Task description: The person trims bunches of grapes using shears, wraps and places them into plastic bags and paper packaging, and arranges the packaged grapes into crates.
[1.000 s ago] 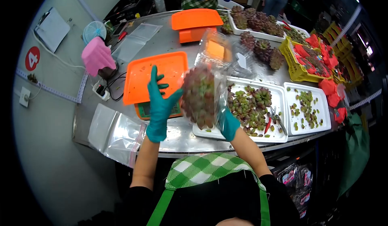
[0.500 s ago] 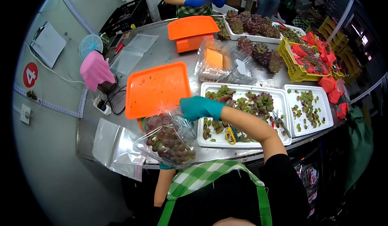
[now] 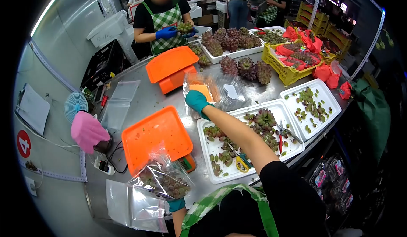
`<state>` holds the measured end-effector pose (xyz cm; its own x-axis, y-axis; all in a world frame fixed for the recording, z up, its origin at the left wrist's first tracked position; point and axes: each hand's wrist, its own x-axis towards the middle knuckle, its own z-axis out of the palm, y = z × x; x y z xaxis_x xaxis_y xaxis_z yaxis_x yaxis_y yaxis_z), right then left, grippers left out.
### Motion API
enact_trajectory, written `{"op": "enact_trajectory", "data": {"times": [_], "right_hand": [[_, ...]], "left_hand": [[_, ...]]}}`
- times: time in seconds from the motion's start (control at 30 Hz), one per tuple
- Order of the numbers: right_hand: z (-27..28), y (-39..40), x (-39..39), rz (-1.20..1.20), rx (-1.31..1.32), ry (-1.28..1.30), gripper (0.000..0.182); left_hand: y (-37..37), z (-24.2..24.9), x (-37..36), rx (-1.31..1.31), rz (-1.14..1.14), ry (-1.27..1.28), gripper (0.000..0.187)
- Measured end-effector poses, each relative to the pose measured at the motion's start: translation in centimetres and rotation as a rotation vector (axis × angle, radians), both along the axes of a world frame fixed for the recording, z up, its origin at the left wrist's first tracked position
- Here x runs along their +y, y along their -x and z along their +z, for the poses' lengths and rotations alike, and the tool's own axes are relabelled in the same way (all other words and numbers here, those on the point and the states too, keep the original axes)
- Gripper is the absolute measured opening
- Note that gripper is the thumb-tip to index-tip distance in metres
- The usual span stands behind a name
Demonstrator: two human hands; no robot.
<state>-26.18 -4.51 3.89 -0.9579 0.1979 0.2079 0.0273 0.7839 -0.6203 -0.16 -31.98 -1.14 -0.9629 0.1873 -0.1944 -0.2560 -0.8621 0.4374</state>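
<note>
My left hand (image 3: 177, 204), in a teal glove, is low at the table's front edge. It holds a clear plastic bag (image 3: 165, 179) of purple-green succulents from below, most of its fingers hidden under the bag. My right hand (image 3: 198, 103), also gloved in teal, is stretched forward with its fingers curled at the near left side of a clear plastic clamshell box (image 3: 231, 95). An orange scale (image 3: 157, 135) stands between the hands and partly behind the bag. Beside my right forearm lies a white tray (image 3: 203, 148) with succulents, loose leaves, yellow-handled scissors (image 3: 242, 164) and red-handled pruners (image 3: 280, 143).
Flat clear bags (image 3: 135, 207) lie at the front left. A second orange scale (image 3: 171, 67) and a white tray of succulents (image 3: 233, 42) stand farther back. At right are a yellow crate (image 3: 277, 69) and a tray of leaves (image 3: 311, 109). A co-worker (image 3: 165, 20) stands across the table.
My right hand has left the bag of succulents and moved forward to the clear plastic box. The left hand keeps the bag low in front. The view has tilted upward and turned.
</note>
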Motion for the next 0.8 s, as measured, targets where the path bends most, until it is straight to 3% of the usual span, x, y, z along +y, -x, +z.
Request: {"op": "enact_trajectory", "data": {"times": [0.03,0.07,0.13,0.2,0.33,0.4,0.5,0.6,0.8], "right_hand": [[-0.4,-0.3,-0.3,-0.051,0.003,0.041,0.024],[3.6,-2.7,-0.2,-0.054,-0.009,-0.036,0.023],[1.9,-1.5,0.4,-0.133,0.076,0.006,0.022],[-1.3,1.1,2.4,-0.038,0.052,-0.166,0.029],[6.9,-4.0,1.6,-0.236,0.061,-0.151,0.023],[7.3,-4.8,2.1,-0.206,0.152,-0.06,0.014],[11.1,-10.0,-2.0,-0.042,0.267,-0.141,0.009],[9.6,-13.3,-6.5,0.267,0.532,-0.196,0.004],[3.0,-14.2,-11.1,0.721,0.444,-0.517,0.007]], "left_hand": [[0.3,0.2,-0.3,0.006,0.006,-0.005,0.05],[0.5,0.3,-0.5,0.014,0.007,-0.01,0.05],[0.7,0.5,-1.1,0.032,0.027,-0.022,0.05],[0.9,1.0,-1.5,0.055,0.042,-0.034,0.05],[0.9,2.0,-2.7,0.124,0.087,-0.068,0.05],[0.7,2.6,-3.5,0.164,0.118,-0.088,0.051],[1.1,4.2,-4.9,0.254,0.154,-0.113,0.051],[2.1,6.3,-6.3,0.361,0.149,-0.132,0.051],[4.2,10.1,-8.3,0.534,0.034,-0.165,0.051]]}}
